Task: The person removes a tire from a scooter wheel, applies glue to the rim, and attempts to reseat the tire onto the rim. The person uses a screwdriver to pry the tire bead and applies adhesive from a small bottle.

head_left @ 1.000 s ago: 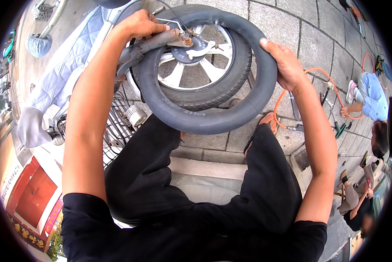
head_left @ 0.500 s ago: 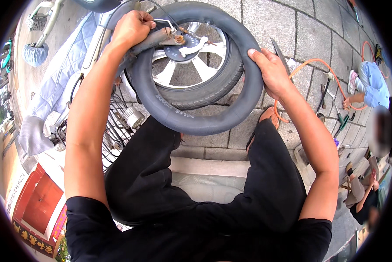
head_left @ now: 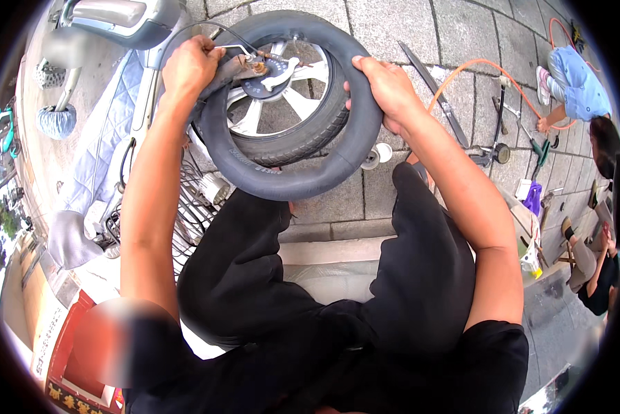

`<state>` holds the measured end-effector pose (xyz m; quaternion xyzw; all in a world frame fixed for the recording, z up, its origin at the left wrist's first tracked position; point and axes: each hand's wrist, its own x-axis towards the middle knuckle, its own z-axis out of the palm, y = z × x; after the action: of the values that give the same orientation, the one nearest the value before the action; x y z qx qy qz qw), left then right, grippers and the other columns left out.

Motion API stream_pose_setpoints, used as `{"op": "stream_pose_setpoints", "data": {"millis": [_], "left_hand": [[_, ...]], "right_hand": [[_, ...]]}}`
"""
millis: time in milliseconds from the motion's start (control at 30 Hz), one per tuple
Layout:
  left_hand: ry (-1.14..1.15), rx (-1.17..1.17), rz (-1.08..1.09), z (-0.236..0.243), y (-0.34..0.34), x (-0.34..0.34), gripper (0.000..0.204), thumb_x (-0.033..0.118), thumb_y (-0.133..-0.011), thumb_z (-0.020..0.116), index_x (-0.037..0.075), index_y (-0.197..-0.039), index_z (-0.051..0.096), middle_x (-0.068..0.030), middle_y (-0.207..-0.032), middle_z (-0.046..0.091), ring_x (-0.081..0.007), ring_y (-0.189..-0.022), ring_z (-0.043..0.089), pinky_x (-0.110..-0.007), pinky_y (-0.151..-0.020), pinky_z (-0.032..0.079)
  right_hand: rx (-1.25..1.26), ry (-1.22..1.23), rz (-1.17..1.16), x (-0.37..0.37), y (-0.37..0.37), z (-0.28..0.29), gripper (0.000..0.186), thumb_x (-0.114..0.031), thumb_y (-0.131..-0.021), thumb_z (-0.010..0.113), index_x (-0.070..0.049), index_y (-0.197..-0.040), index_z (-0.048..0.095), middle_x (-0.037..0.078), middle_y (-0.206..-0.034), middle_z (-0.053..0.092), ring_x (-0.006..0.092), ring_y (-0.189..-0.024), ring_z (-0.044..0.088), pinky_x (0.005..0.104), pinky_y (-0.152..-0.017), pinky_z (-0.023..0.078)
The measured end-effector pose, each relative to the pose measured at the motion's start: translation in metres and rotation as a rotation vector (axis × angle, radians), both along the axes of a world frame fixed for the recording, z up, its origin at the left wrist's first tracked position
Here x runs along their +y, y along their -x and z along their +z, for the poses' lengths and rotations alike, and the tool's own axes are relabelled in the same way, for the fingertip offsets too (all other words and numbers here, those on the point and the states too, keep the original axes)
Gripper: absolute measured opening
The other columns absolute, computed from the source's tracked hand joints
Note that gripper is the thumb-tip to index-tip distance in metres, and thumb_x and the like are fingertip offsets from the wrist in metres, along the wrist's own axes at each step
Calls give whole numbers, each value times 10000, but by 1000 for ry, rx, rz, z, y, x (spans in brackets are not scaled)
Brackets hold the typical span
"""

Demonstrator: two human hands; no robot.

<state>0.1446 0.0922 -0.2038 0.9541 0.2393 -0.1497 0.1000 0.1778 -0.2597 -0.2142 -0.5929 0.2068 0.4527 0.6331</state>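
Note:
A dark inflated inner tube (head_left: 282, 185) hangs as a big ring in front of a wheel with white spokes (head_left: 251, 119) and a black tyre (head_left: 303, 147). My right hand (head_left: 386, 90) grips the tube's right side, thumb on its face and fingers curled behind. My left hand (head_left: 191, 65) is closed at the ring's upper left, beside the grey metal arm by the hub and a bent metal rod. What its fingers hold is hidden. A dark disc with a white lever (head_left: 280, 76) sits at the hub.
A long flat blade (head_left: 434, 94), an orange hose (head_left: 486, 61), green-handled cutters (head_left: 540, 153) and a small white round container (head_left: 379, 156) lie on the paving. A wire basket (head_left: 192, 196) and the scooter's quilted cover (head_left: 103, 131) are left. A person in blue (head_left: 578, 81) crouches at right.
The tube's right side has come inward toward the wheel with my right hand on it. My view has shifted, uncovering the white container and more of the blade. My left hand stays by the hub.

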Motion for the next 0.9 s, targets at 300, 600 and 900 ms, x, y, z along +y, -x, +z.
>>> {"op": "stream_pose_setpoints", "data": {"millis": [300, 600, 900], "left_hand": [[526, 251, -342, 159, 84, -167, 908, 384, -838, 934, 4, -1517, 465, -215, -1225, 722, -291, -1084, 730, -392, -910, 585], [1078, -5, 146, 155, 97, -94, 517, 166, -960, 805, -64, -1373, 595, -129, -1123, 737, -209, -987, 721, -350, -902, 579], [1189, -108, 209, 155, 129, -65, 432, 225, -1000, 770, -53, -1297, 624, -141, -1082, 742, -236, -934, 737, -385, -896, 595]], "right_hand": [[-60, -566, 27, -38, -59, 1, 325, -285, -1017, 706, -15, -1198, 691, 140, -1134, 743, 237, -988, 753, 440, -844, 654], [-111, -650, -57, 17, -62, 40, 419, -349, -1048, 700, 16, -1252, 687, 203, -1180, 735, 303, -1050, 754, 426, -860, 648], [-11, -511, 25, 10, -53, 22, 357, -221, -1086, 563, 59, -1308, 576, 169, -1126, 659, 275, -896, 734, 416, -707, 647]]}}
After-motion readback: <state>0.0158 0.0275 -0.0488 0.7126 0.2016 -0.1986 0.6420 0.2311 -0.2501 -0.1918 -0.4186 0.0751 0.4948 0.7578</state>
